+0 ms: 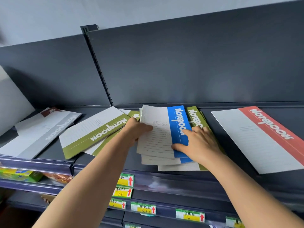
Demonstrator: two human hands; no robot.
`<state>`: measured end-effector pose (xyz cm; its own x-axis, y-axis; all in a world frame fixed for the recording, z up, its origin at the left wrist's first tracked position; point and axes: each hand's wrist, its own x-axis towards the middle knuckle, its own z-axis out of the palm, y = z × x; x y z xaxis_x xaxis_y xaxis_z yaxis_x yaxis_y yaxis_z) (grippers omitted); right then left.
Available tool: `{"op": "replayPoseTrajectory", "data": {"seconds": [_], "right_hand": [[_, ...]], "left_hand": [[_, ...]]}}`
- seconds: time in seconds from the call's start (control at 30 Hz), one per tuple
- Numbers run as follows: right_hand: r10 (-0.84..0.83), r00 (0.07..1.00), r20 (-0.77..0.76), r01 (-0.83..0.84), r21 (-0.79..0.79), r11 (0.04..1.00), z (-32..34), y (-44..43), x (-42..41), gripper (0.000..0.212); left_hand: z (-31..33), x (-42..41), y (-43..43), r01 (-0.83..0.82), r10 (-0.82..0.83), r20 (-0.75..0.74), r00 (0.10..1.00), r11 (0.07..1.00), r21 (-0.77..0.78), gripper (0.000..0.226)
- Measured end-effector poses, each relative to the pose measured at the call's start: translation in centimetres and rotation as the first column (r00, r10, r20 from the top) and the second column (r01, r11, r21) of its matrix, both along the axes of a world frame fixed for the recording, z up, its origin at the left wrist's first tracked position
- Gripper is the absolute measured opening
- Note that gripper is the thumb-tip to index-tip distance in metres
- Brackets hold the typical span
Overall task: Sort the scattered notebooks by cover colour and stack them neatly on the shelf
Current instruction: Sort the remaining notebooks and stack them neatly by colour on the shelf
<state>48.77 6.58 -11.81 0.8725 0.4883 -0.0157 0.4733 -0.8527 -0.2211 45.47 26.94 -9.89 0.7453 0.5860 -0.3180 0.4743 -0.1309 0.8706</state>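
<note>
Blue notebook (pixel 178 129): left grip (pixel 138 129) tight around its left edge, right grip (pixel 199 142) flat atop its cover.

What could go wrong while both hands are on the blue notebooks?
1. The blue notebooks lie fanned on a green notebook; the left hand, gripping their edge, might lift the green one along and mix colours.
2. The pile's lowest covers sit near the front of the shelf; a push from the right hand, pressing flat, could slide them off.
</note>
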Motion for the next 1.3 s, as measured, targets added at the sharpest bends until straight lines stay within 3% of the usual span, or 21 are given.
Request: {"op": "replayPoseTrajectory", "data": {"seconds": [0.07,0.13,0.23,0.3,0.43,0.63,0.93,1.0,1.13,1.2,1.3], "right_hand": [[0.004,1.000,-0.010,-0.004,0.011,1.000,0.1,0.2,-0.2,0.084],[0.016,1.000,-0.022,-0.015,0.042,0.999,0.2,0.6,-0.5,0.080],[0.042,0.999,0.007,-0.042,0.037,0.998,0.5,1.7,-1.0,0.068],[0.064,0.998,0.021,-0.064,0.012,0.998,0.4,2.7,-1.5,0.063],[0.119,0.993,0.014,-0.119,-0.004,0.993,0.2,4.8,-2.3,0.053],[0.176,0.984,0.002,-0.175,0.083,0.981,0.5,8.1,-3.5,0.049],[0.126,0.988,0.092,-0.117,-0.100,0.988,0.6,11.2,-3.8,0.045],[0.139,0.983,0.122,-0.124,-0.122,0.985,1.0,12.4,-3.9,0.041],[0.218,0.964,0.155,-0.218,-0.021,0.976,1.9,16.6,-4.5,0.034],[0.252,0.957,0.147,-0.257,0.019,0.966,2.2,19.7,-5.5,0.032],[0.319,0.941,0.111,-0.327,0.067,0.943,2.1,24.3,-7.5,0.031]], "left_hand": [[-0.3,-0.3,0.3,0.059,-0.059,-0.025,0.998,0.998,0.025,0.031],[-0.5,-0.4,1.0,0.076,-0.067,-0.056,0.996,0.981,0.180,0.032],[0.0,-0.9,3.2,0.094,0.019,-0.183,0.983,0.804,0.588,0.030],[0.2,-1.4,5.0,0.110,0.080,-0.241,0.967,0.724,0.681,0.027],[-0.3,-2.3,7.5,0.157,0.109,-0.330,0.938,0.715,0.681,0.026],[-1.1,-3.0,8.1,0.139,0.061,-0.273,0.960,0.745,0.653,0.030],[-0.9,-4.4,9.4,0.209,0.066,-0.328,0.942,0.651,0.730,0.051],[-1.2,-4.7,10.0,0.184,0.043,-0.290,0.956,0.683,0.707,0.054],[-1.9,-6.3,12.5,0.079,-0.004,-0.115,0.993,0.751,0.656,0.052],[-1.6,-8.2,15.4,0.039,0.051,-0.098,0.994,0.668,0.743,0.046],[-1.0,-11.8,21.0,0.134,0.159,-0.242,0.957,0.496,0.858,0.039]]}}
